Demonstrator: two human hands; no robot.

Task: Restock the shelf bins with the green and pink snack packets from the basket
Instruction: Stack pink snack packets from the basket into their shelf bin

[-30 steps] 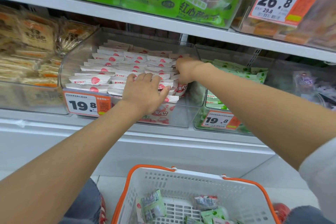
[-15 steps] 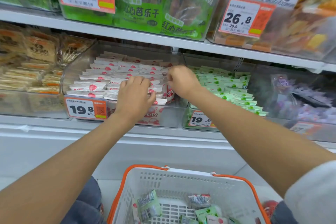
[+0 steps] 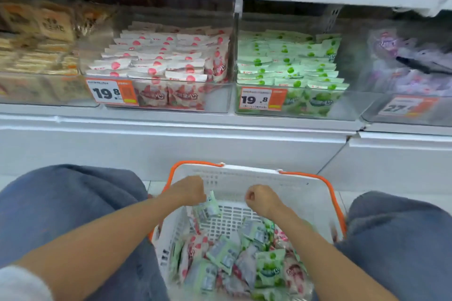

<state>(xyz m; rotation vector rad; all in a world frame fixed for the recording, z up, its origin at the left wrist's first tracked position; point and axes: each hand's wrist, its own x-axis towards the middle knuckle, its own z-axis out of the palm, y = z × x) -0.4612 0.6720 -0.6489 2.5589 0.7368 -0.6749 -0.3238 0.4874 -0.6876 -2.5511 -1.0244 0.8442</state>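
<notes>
Clear plastic bin of pink packets and its green-packet neighbour, far above my grip, look full; overfilling could spill them. White slotted orange-handled basket lies underneath. Left hand pinches a green foil packet by its edge and might drop it. Right hand is curled, contents unclear.

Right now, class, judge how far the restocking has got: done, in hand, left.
Done: pink bin and green bin look well filled. In hand: left hand grips a green packet in the basket; right hand curled, seemingly empty. Left: many loose packets lie there.
</notes>
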